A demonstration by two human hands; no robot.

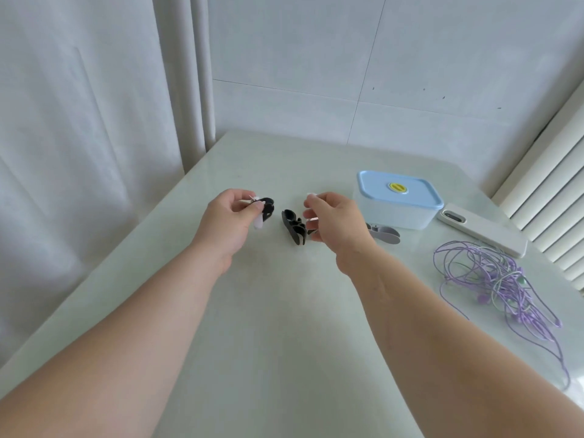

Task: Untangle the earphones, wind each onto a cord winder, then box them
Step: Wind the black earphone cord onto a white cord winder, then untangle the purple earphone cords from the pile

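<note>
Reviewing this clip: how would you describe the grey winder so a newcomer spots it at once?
Find the box with the blue lid at the table's far right. At its near left corner, beside the right hand, lies the grey winder. It alone is grey; the black winders are left of it.

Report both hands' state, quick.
Left hand: pinching a black cord winder.
Right hand: curled beside the second black winder; grip cannot be told.

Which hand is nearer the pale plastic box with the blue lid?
Right. The right hand sits just left of the blue-lidded plastic box; the left hand is farther left.
</note>
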